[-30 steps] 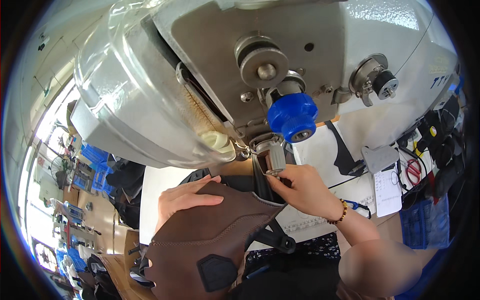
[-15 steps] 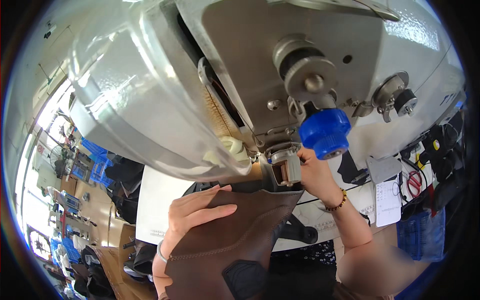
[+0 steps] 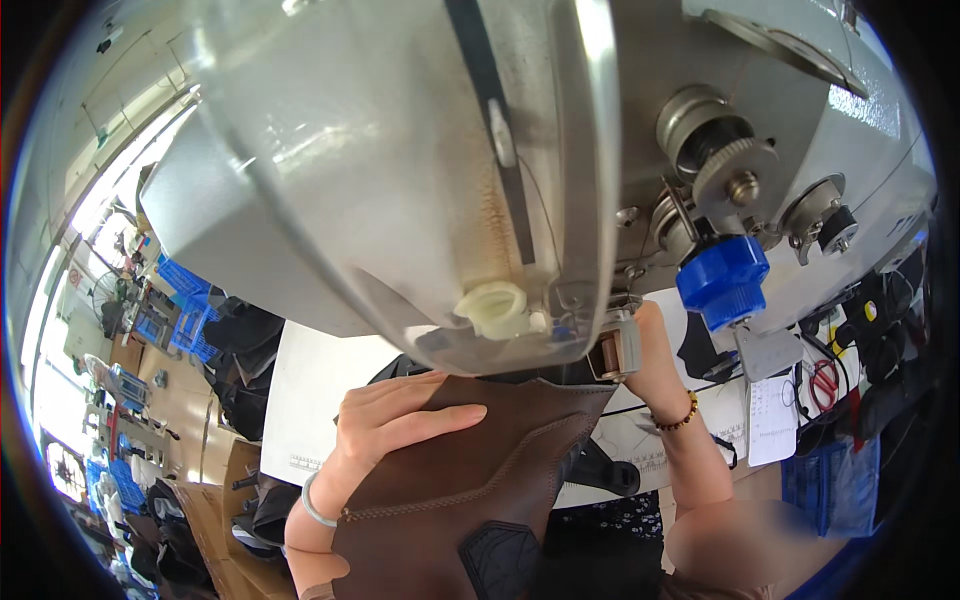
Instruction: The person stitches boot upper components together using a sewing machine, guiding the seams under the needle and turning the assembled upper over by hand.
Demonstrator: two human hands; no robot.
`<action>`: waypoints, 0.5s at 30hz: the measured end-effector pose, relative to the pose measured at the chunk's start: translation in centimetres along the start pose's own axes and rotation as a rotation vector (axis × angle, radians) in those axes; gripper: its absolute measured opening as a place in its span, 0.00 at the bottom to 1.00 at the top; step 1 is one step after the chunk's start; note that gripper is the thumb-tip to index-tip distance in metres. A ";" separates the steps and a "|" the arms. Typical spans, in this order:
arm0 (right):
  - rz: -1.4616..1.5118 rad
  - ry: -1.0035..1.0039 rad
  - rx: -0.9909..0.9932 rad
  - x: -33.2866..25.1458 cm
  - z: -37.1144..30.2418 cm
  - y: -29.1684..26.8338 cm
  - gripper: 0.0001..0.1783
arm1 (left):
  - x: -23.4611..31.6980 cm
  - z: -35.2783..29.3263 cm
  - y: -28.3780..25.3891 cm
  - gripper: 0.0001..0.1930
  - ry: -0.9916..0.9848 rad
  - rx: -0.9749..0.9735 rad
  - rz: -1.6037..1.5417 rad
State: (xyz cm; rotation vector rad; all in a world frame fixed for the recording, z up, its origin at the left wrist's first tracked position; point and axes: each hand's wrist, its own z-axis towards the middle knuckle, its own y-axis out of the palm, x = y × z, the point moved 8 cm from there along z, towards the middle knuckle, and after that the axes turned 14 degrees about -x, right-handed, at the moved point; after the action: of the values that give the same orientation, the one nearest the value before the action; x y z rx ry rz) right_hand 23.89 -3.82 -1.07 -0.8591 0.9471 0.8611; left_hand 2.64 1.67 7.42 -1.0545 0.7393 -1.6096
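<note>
A brown leather piece (image 3: 440, 490) with pale stitched lines and a black patch (image 3: 500, 560) hangs toward me from under the head of a sewing machine (image 3: 400, 200). Flat on its upper left part lies my left hand (image 3: 405, 415), fingers stretched out and thumb apart. My right hand (image 3: 652, 350) is beside the needle area, behind a small metal holder (image 3: 614, 350). Its fingers are hidden there, so what they touch does not show. A clear plastic guard (image 3: 580, 200) covers the needle area, and the stitching point cannot be seen.
The white machine table (image 3: 300, 400) has ruler marks along its near edge. A blue knob (image 3: 722, 280) juts from the machine. At the right are a notepad (image 3: 773, 420), red-handled scissors (image 3: 824, 385) and a blue crate (image 3: 815, 490). A cardboard box (image 3: 215, 530) stands lower left.
My view has shifted, so the machine head and knob appear farther right and the clear guard now covers the needle area. My left hand stays on the leather; my right hand is more hidden.
</note>
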 end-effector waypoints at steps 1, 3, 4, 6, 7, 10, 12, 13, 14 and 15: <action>0.000 0.003 -0.001 -0.2 0.0 -0.1 0.15 | 0.0 0.1 0.0 0.16 -0.002 0.000 -0.002; 0.057 0.060 -0.019 -0.1 -0.1 0.0 0.15 | 0.1 0.4 -0.2 0.17 0.021 0.011 0.030; 0.054 0.059 -0.020 0.0 -0.1 0.0 0.15 | 0.0 0.5 -0.3 0.17 0.021 0.014 0.030; 0.029 0.013 0.006 0.0 -0.2 0.0 0.15 | -0.2 0.5 -0.6 0.19 0.030 0.039 -0.079; 0.027 0.013 0.009 0.2 -0.1 0.1 0.15 | -0.2 0.5 -0.8 0.19 0.033 0.039 -0.080; 0.057 0.008 0.017 0.7 0.0 0.1 0.15 | -0.5 0.8 -0.6 0.21 -0.014 -0.042 -0.100; 0.052 -0.010 0.015 0.7 0.0 0.0 0.16 | -0.5 0.8 -0.5 0.21 -0.004 -0.039 -0.075; 0.053 -0.009 0.015 0.6 0.0 0.0 0.16 | -0.6 0.8 -0.4 0.21 -0.004 -0.040 -0.077; 0.036 -0.002 0.020 0.5 0.1 -0.1 0.16 | -0.6 0.8 -0.4 0.20 0.003 -0.011 -0.060; 0.020 0.005 0.026 0.4 0.1 -0.2 0.16 | -0.5 0.7 -0.5 0.20 0.010 0.018 -0.044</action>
State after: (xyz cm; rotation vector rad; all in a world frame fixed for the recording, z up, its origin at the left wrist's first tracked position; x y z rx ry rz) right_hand 24.19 -3.73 -1.36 -0.8314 0.9704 0.8625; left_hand 3.14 2.35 7.99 -1.0569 0.7109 -1.6574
